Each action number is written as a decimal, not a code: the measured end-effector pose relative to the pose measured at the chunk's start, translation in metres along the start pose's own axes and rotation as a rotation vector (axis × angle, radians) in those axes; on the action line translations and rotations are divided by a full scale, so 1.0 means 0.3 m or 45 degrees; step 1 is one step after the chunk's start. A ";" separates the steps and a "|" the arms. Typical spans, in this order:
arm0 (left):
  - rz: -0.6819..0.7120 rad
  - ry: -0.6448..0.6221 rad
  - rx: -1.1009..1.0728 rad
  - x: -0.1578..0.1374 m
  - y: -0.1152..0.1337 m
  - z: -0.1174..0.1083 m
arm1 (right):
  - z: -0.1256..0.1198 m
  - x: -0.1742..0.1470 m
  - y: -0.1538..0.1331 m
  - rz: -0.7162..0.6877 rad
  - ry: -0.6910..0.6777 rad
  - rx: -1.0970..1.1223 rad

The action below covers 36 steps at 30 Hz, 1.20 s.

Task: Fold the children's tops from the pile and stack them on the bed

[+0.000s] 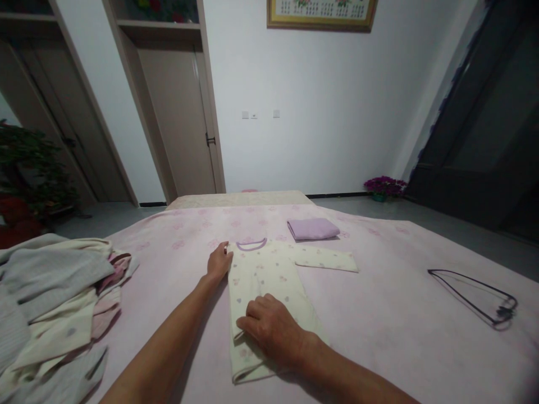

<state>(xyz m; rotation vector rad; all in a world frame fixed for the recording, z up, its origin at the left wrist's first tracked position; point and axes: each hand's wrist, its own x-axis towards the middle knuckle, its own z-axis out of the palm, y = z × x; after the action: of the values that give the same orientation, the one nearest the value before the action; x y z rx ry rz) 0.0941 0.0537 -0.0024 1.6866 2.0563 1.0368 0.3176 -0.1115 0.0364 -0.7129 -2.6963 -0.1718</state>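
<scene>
A cream long-sleeved child's shirt (269, 275) with small printed hearts and a purple neckband lies on the pink bed cover, its collar away from me. Its right-hand sleeve stretches out flat to the side. On the left, the other sleeve is folded in and lies down along the body. My left hand (219, 261) is closed at the shirt's left shoulder, the fingertips on the edge. My right hand (272, 331) rests over the lower body with its fingers curled, thumb and fingers closed at the folded sleeve's cuff. The palm hides part of the hem.
A folded purple garment (314, 228) lies just beyond the shirt. Rumpled clothes (54, 314) are heaped at the left. A black wire hanger-like loop (471, 292) lies at the right on the pink cover (379, 336). Behind stand a door (177, 118) and potted purple flowers (384, 186).
</scene>
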 end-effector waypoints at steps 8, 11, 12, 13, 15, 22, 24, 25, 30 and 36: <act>0.097 -0.026 0.059 0.054 -0.015 0.025 | -0.026 0.000 0.009 0.013 -0.089 0.004; 0.149 -0.038 0.038 0.068 -0.023 0.025 | -0.023 -0.005 0.011 0.018 -0.110 0.020; 0.170 -0.043 0.034 0.072 -0.027 0.023 | -0.021 -0.006 0.010 0.018 -0.112 0.022; 0.187 -0.049 0.035 0.076 -0.031 0.021 | -0.018 -0.007 0.009 0.016 -0.114 0.024; 0.208 -0.064 0.050 0.082 -0.038 0.018 | -0.014 -0.008 0.006 0.024 -0.115 0.032; 0.194 -0.064 0.139 0.102 -0.047 0.030 | -0.036 -0.006 -0.006 0.028 -0.156 0.094; 0.174 -0.047 0.168 0.107 -0.048 0.036 | -0.043 -0.007 -0.008 0.031 -0.173 0.105; 0.164 -0.038 0.182 0.109 -0.048 0.037 | -0.044 -0.009 -0.009 0.032 -0.182 0.111; 0.142 0.031 0.250 0.091 -0.035 0.027 | -0.037 -0.013 -0.009 0.027 -0.156 0.147; 0.400 0.082 0.390 -0.037 0.030 0.048 | -0.026 -0.013 -0.013 0.040 -0.118 0.149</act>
<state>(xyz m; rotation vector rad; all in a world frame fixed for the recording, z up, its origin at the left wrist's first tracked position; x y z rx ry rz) 0.1129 0.0489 -0.0088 2.2128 2.1229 0.9065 0.3212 -0.1183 0.0423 -0.7444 -2.7534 0.0275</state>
